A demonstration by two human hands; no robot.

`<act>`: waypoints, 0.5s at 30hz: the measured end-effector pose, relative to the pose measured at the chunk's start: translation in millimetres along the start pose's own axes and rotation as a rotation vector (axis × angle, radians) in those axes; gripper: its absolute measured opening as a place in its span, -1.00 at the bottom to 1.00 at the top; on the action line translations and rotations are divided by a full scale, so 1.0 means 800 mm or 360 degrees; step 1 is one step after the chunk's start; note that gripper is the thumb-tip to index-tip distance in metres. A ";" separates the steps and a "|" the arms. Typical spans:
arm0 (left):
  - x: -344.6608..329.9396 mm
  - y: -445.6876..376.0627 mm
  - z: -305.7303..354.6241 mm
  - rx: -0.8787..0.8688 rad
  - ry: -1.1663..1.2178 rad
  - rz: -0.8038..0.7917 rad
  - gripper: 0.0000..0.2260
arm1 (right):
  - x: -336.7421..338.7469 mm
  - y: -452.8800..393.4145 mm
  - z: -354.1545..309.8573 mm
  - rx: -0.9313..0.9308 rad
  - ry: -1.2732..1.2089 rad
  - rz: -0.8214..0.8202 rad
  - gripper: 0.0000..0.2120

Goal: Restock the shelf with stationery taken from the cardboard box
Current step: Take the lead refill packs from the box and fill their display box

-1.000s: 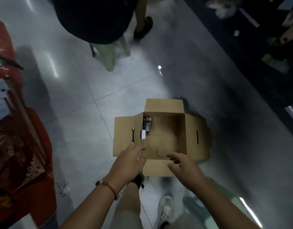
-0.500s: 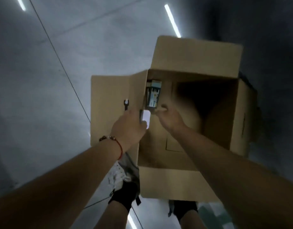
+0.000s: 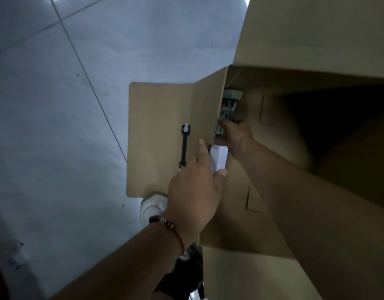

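Note:
An open cardboard box (image 3: 160, 137) stands on the floor, its left flap spread flat. Inside, stationery packs (image 3: 230, 102) with green and white printing stand against the left inner wall. My right hand (image 3: 237, 137) reaches down into the box, fingertips on the lower end of the packs; the back of the hand hides the grip. My left hand (image 3: 193, 191) clasps the top edge of the box's left wall, fingers outside and thumb inside, beside a white label (image 3: 218, 156). The shelf is out of view.
A black handle slot with a white clip (image 3: 184, 146) sits in the left flap. My white shoe (image 3: 153, 205) pokes out under the flap on the grey tiled floor (image 3: 57, 126). The box's far flap (image 3: 316, 29) stands upright at top right.
I have leaned much closer to the box. My right hand has gone deeper inside, onto the packs, and my left hand has settled on the left wall's edge.

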State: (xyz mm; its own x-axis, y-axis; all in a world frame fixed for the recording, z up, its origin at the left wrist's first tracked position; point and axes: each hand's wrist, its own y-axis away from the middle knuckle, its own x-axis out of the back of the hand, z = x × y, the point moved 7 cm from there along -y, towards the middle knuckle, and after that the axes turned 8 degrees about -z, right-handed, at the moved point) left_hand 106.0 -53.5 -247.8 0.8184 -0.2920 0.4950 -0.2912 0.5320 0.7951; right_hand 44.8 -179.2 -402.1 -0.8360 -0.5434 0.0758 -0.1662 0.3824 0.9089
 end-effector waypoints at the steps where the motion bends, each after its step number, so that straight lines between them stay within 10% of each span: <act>1: 0.000 0.000 0.000 0.0017 -0.0002 -0.0027 -0.33 | 0.000 -0.002 0.002 -0.0038 -0.0021 -0.0060 -0.29; 6: 0.006 0.006 -0.002 0.0098 0.0311 -0.0349 -0.39 | 0.011 0.072 -0.013 -0.0071 -0.0139 -0.0204 -0.67; 10: 0.063 0.049 0.031 0.0162 0.0964 -0.0302 -0.88 | 0.040 0.208 -0.040 -0.0083 -0.0347 -0.0410 -0.77; 15: 0.140 0.172 0.141 0.0128 0.2061 -0.0620 -0.47 | 0.076 0.442 -0.133 -0.0075 -0.0378 -0.0676 -0.75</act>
State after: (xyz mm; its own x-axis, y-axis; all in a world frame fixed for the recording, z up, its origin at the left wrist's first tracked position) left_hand 102.1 -102.5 -43.6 0.7158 0.5637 -0.4121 0.0730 0.5265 0.8470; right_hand -9.1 -156.3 -32.3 -0.7968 -0.4561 -0.3963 -0.4990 0.1267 0.8573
